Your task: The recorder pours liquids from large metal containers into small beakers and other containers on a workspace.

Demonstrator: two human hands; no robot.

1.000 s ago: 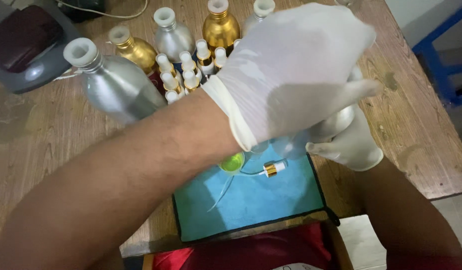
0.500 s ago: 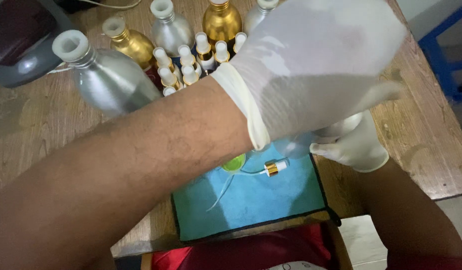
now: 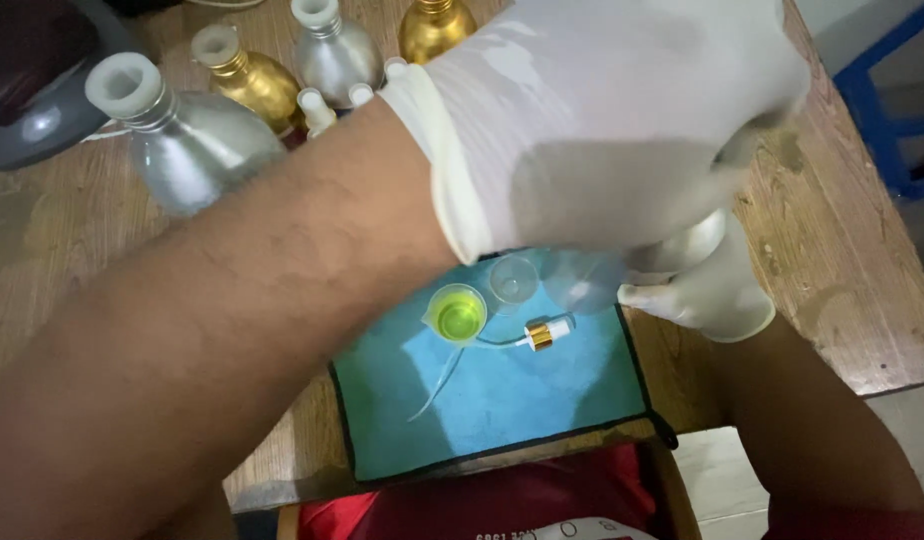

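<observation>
The wooden desk (image 3: 832, 300) carries everything here. Across the view lies the bare left forearm, ending in the left hand (image 3: 602, 130) in a white glove; this hand covers the top of a silver metal bottle (image 3: 687, 248), but its fingers blur and I cannot tell how its grip is set. Below it the gloved right hand (image 3: 707, 295) wraps pressed around that bottle's rounded body, holding it above the right edge of a blue mat (image 3: 502, 410) with a dark border. At the back left stands a large silver bottle with a white neck (image 3: 187, 145), then a gold bottle (image 3: 244, 80), another silver bottle (image 3: 332, 55) and a second gold one (image 3: 437, 25), close together. On the mat sit a small cup of yellow-green liquid (image 3: 457, 315), just beside it an empty clear cup (image 3: 512, 280), and a gold-collared pump cap (image 3: 544, 333) with its thin tube trailing left.
</observation>
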